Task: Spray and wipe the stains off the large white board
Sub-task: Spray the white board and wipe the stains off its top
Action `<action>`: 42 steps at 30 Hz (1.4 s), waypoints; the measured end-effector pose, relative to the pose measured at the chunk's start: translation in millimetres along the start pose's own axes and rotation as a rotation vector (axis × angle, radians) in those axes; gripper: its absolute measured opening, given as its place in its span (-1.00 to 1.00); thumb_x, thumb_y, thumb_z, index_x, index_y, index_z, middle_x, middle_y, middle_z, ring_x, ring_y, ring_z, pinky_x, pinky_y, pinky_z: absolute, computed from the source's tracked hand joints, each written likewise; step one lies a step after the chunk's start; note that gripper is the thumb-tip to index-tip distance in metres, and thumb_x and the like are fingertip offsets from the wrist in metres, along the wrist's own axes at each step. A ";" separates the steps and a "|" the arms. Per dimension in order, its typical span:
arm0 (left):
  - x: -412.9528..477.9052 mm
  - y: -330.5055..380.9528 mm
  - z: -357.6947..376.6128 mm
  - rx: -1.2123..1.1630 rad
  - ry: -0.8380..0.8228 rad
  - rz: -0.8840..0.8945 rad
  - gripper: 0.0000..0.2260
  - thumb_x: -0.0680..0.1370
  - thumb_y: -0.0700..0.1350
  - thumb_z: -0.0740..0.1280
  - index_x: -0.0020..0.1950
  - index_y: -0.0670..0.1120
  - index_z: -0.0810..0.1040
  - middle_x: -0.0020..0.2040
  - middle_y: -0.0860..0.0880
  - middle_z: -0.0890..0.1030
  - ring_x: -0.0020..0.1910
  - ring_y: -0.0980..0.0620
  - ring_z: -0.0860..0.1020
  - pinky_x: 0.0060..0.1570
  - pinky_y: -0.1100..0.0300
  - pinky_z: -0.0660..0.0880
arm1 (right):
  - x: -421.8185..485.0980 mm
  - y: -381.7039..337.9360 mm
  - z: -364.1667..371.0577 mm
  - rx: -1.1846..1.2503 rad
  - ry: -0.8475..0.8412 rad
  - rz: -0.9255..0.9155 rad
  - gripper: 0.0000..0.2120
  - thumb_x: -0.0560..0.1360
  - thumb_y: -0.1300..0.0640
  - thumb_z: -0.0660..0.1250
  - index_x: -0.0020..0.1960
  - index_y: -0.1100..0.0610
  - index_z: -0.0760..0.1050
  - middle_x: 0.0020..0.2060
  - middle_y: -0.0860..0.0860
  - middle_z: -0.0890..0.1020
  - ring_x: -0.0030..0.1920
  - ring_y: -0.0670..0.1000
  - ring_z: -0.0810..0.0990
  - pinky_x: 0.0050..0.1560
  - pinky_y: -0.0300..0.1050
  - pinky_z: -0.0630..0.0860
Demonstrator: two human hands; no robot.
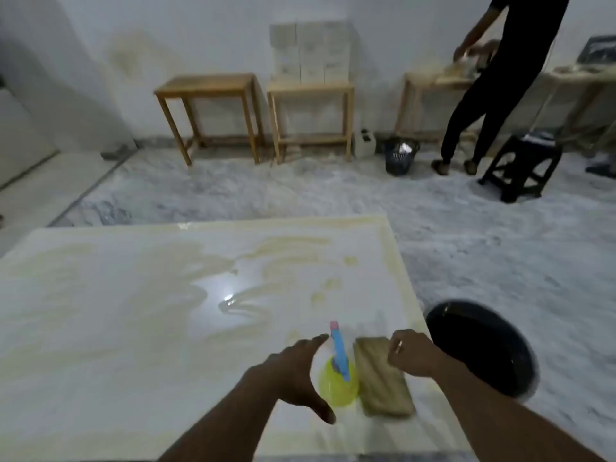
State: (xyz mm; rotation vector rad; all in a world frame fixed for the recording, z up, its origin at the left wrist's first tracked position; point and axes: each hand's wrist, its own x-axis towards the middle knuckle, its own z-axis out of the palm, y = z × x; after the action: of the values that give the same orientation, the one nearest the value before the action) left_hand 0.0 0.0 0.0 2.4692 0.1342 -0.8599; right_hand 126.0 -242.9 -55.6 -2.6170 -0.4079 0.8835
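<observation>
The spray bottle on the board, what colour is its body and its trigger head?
The spray bottle has a yellow-green body and a blue head, seen in the head view.

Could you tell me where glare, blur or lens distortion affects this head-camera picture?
Head view: a bright glare spot sits on the wet large white board; the left hand, right hand and folded tan cloth look motion-softened; the yellow spray bottle with blue nozzle stays readable; wide-angle bending curves the board's edges.

Left hand [296, 371] spread, right hand [411, 353] curled
</observation>
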 end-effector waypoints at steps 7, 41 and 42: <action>39.5 11.8 60.2 -0.450 0.305 -0.119 0.13 0.24 0.49 0.47 0.68 0.17 0.06 0.45 0.07 0.57 0.40 -0.05 0.57 0.35 -0.02 0.54 | 21.1 10.1 84.7 -0.010 0.011 0.160 -0.62 0.43 -0.11 0.32 0.17 0.04 0.41 0.17 0.08 0.51 0.13 0.14 0.51 0.07 0.00 0.51; -66.1 -74.9 -58.4 -0.587 0.544 0.221 -0.84 0.56 -0.09 0.32 0.00 -0.15 0.62 -0.09 -0.27 0.68 -0.25 -0.17 0.69 -0.31 0.13 0.66 | -22.7 -122.9 22.9 1.370 -0.100 0.029 -0.41 0.47 0.42 0.09 0.37 -0.02 0.45 0.23 0.15 0.61 0.23 0.17 0.59 0.12 0.07 0.54; -70.6 -75.6 -58.4 -0.503 0.514 0.236 -0.78 0.53 -0.02 0.30 -0.03 -0.16 0.62 -0.13 -0.24 0.70 -0.29 -0.16 0.70 -0.32 0.13 0.65 | -25.8 -125.1 23.9 1.382 -0.099 0.022 -0.38 0.45 0.42 0.08 0.38 -0.05 0.45 0.25 0.16 0.59 0.24 0.18 0.58 0.14 0.08 0.52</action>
State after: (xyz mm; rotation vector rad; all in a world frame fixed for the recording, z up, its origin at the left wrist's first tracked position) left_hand -43.0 99.7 48.1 2.1111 0.2039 -0.0586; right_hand 71.7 -134.6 -8.5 -1.3005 0.1980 0.8321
